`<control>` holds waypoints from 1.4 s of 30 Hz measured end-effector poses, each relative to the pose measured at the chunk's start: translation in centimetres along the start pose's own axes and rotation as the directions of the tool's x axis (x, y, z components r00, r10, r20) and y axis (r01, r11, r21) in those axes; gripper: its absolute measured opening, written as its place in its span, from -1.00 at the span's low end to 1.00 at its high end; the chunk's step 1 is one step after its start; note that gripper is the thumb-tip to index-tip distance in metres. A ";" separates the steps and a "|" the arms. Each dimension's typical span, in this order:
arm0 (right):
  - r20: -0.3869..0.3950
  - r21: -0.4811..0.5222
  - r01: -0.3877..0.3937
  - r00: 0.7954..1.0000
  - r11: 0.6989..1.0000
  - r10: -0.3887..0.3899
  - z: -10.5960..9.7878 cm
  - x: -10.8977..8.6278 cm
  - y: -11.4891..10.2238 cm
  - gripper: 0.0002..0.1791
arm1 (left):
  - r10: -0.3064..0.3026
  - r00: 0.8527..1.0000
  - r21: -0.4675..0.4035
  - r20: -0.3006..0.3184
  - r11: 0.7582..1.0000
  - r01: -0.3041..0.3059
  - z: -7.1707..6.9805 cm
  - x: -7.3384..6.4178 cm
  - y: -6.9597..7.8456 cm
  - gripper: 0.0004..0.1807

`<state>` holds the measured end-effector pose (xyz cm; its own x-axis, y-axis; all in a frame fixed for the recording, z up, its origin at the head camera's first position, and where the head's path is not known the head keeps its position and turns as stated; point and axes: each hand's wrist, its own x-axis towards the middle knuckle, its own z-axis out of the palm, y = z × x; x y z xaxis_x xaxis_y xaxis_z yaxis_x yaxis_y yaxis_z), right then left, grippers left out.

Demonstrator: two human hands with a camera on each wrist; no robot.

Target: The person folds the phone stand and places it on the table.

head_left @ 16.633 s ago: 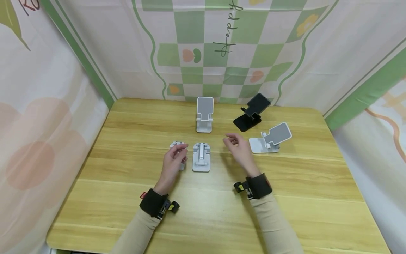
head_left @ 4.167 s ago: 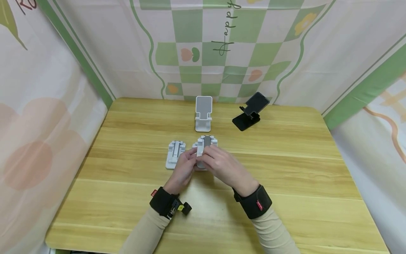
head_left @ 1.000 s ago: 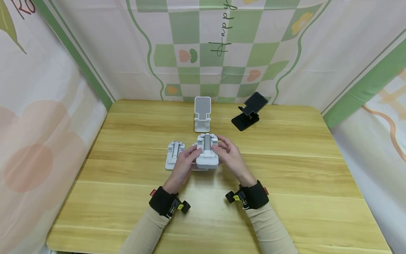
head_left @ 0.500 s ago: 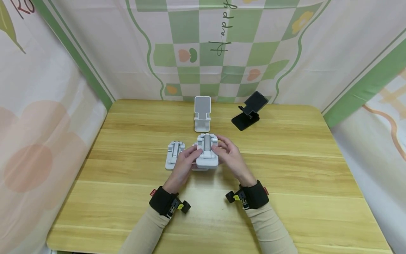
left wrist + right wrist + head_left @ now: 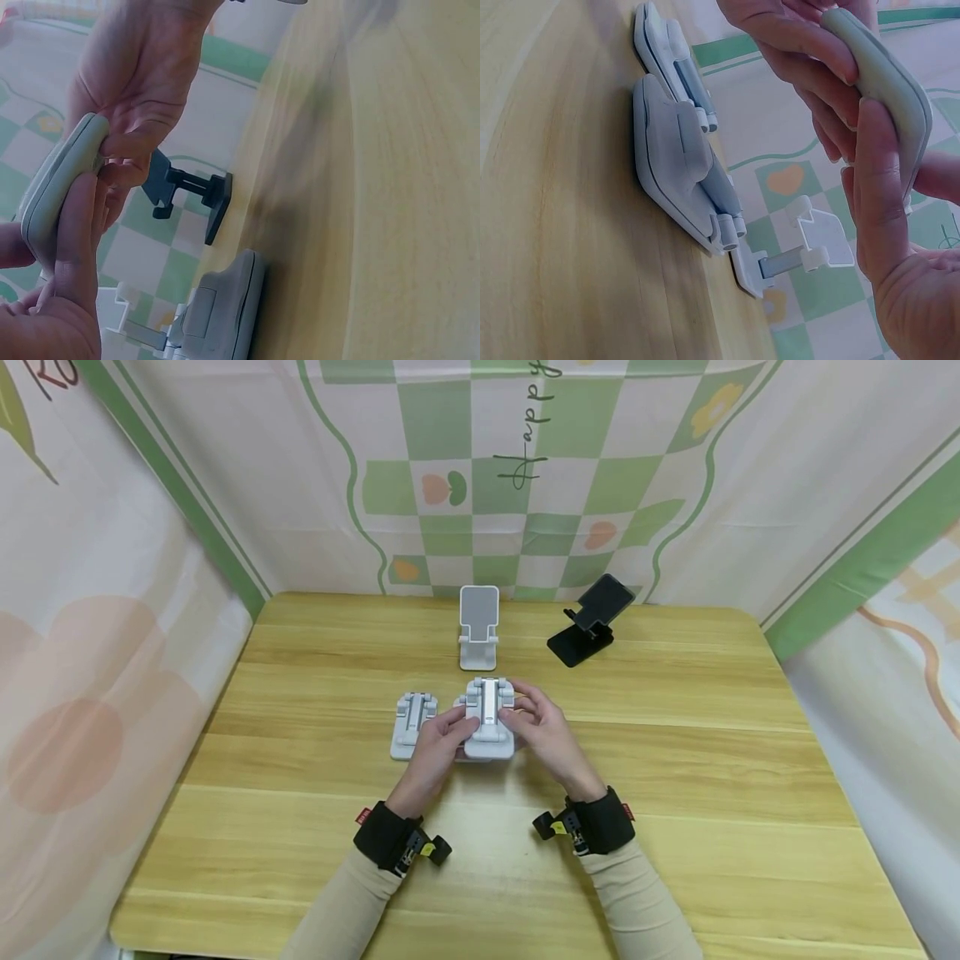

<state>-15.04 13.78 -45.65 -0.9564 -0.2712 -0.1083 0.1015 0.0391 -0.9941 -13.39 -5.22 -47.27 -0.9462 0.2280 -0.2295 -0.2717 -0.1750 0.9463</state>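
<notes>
In the head view, both hands hold a folded white phone stand [image 5: 489,745] above the table. My left hand [image 5: 433,750] grips its left edge, thumb on top. On the right edge my right hand [image 5: 553,737] grips it likewise, with fingers underneath. The wrist views show the stand's pale base [image 5: 892,97] held off the tabletop between the fingers. Below it lies a second folded white phone stand [image 5: 671,150], mostly covered in the head view. Left of that lies a third folded white phone stand [image 5: 403,747], partly behind my left hand.
An unfolded white phone stand [image 5: 479,612] with a grey pad stands upright at the back of the wooden table [image 5: 300,860]. An unfolded black phone stand [image 5: 602,607] is to its right. A patterned cloth [image 5: 570,485] hangs behind the table.
Earlier the held stand stood unfolded at the right of the table; now it is folded in both hands. Over the last second its tilt changed slightly; the hands stayed nearly still.
</notes>
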 end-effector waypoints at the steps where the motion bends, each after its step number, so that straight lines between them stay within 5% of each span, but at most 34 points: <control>1: 0.001 -0.004 0.000 1.000 1.000 0.000 0.0 0.0 0.0 -0.29 | -0.004 1.000 0.001 0.001 1.000 0.004 0.0 0.0 0.0 -0.46; 22: -0.021 -0.038 0.022 1.000 0.999 -0.023 -0.2 0.2 0.5 -0.29 | -0.020 0.999 0.014 -0.039 1.000 0.021 -0.1 0.0 -0.6 -0.42; 34: -0.102 -0.089 0.021 0.994 0.996 -0.030 -2.2 0.0 1.1 -0.32 | 0.102 0.995 -0.039 -0.023 0.994 -0.103 -0.9 0.0 -1.0 -0.49; 42: -0.114 -0.131 -0.024 0.993 0.991 0.009 -3.1 0.0 1.9 -0.36 | 0.109 0.993 -0.038 -0.036 0.993 -0.111 -1.4 -0.1 -0.9 -0.52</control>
<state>-15.75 16.82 -47.48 -0.9804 -0.1597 -0.1152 0.0875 0.1709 -0.9814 -13.25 -6.41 -48.41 -0.9759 0.1728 -0.1329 -0.1720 -0.2353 0.9566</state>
